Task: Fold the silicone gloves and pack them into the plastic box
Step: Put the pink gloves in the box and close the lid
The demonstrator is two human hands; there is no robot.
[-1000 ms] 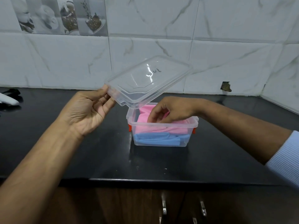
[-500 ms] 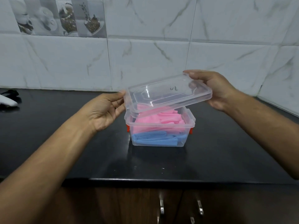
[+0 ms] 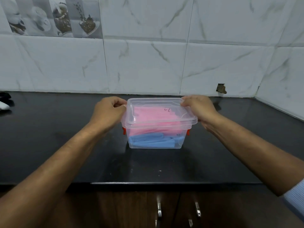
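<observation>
A clear plastic box (image 3: 181, 142) stands on the black counter (image 3: 65, 137). Inside it a folded pink silicone glove (image 3: 153, 117) lies on top of a folded blue one (image 3: 151, 140). The clear lid (image 3: 158, 106) sits flat on the box's rim. My left hand (image 3: 108, 112) grips the lid's left edge with curled fingers. My right hand (image 3: 199, 109) grips the lid's right edge the same way. Red clips (image 3: 124, 130) show at both sides of the box, hanging down.
A white marble-tiled wall rises behind the counter, with a chipped hole (image 3: 221, 88) at the right. A white and black object (image 3: 4, 104) lies at the far left edge. Cabinet handles (image 3: 197, 209) sit below the counter's front edge.
The lid came down from a tilted hold above the box and now lies flat on it. My right hand left the pink glove and took the lid's right edge.
</observation>
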